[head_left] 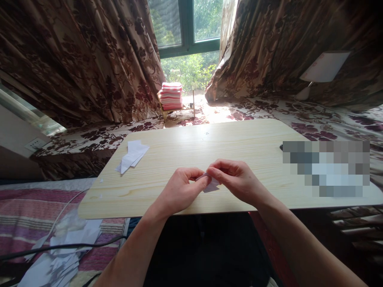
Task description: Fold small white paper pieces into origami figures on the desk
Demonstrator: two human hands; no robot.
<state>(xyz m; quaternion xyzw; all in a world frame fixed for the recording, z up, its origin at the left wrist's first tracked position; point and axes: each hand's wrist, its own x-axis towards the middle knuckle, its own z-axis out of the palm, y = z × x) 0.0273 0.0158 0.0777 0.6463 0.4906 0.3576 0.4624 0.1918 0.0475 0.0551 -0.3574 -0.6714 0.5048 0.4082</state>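
Observation:
Between my two hands, over the front middle of the wooden table (pixel 167 159), is a small folded piece of paper (pixel 212 186). My left hand (pixel 186 187) pinches its left side between thumb and fingers. With thumb and fingertips, my right hand (pixel 236 175) grips the paper's upper edge, close to the left fingertips. Part of the paper is hidden behind the fingers, and its exact fold cannot be made out. Several white paper pieces (pixel 133 154) lie overlapping at the table's left side, apart from my hands.
Beyond the table, a stack of pink and white cloths (pixel 171 95) stands on a small rack by the window. A lamp (pixel 324 67) is at the back right. Loose papers (pixel 64 251) and a black cable (pixel 98 243) lie low on the left. A pixelated patch covers the table's right end.

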